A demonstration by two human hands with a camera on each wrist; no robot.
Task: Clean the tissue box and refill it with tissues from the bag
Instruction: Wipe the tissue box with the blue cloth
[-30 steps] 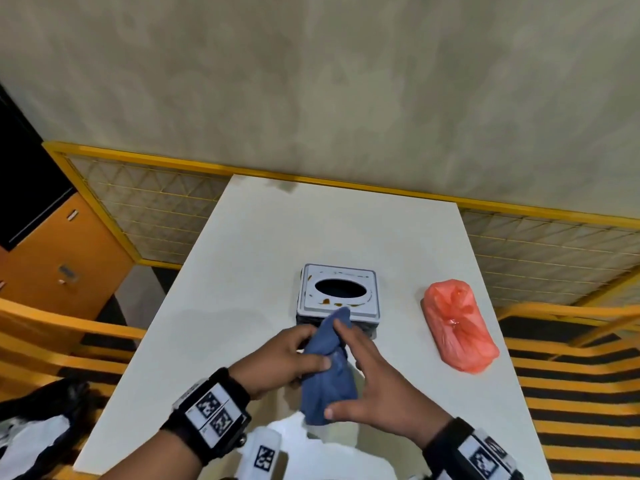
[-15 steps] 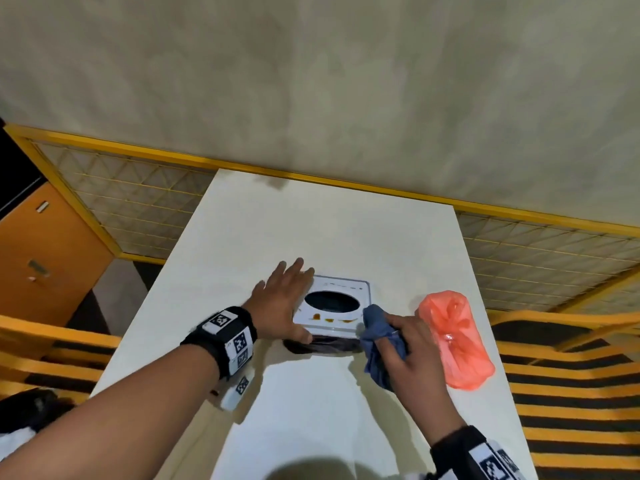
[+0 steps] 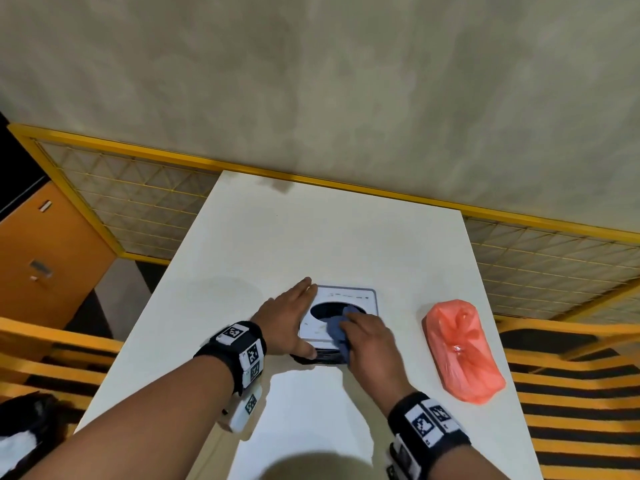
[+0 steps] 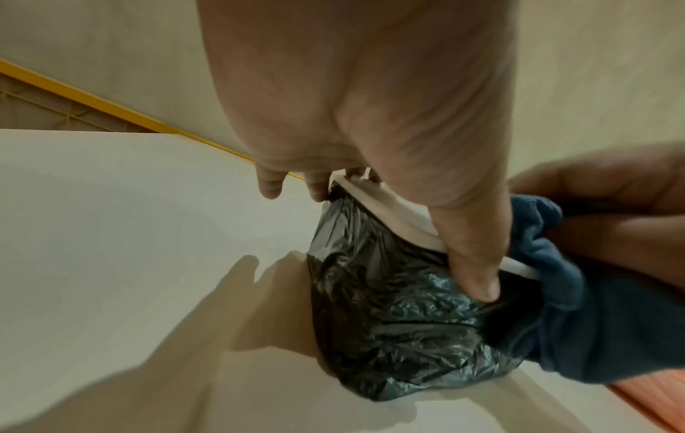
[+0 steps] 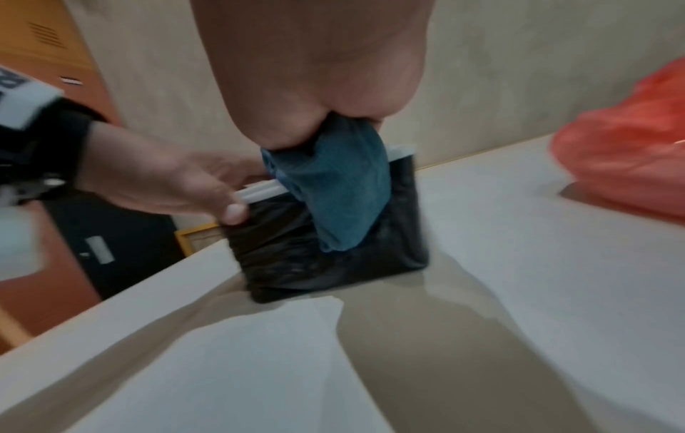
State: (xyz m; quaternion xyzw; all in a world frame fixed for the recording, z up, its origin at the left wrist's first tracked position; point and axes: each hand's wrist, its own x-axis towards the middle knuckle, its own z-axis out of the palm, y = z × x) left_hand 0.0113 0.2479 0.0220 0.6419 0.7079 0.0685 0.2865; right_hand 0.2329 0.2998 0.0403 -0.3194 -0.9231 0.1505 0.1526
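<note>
Tissue box [image 3: 360,296], left hand [image 3: 285,322] clasping its 9 o'clock side between thumb and fingers. Right hand [image 3: 372,344] grips bunched blue cloth [image 3: 334,332] on lid; bag [image 3: 460,351] at 3 o'clock.

White table [image 3: 277,244], far edge by the yellow-framed mesh rail [image 3: 145,199]. 2 things on it: tissue box [image 3: 349,294], white lid over black-wrapped body, mid-width on my side; orange-red bag [image 3: 460,355] right of it, clear gap between, near the right edge.

Dim, warm light leaves soft shadows on the table [image 3: 339,244]; the right wrist view is motion-blurred, wide-angle edges bowed.
</note>
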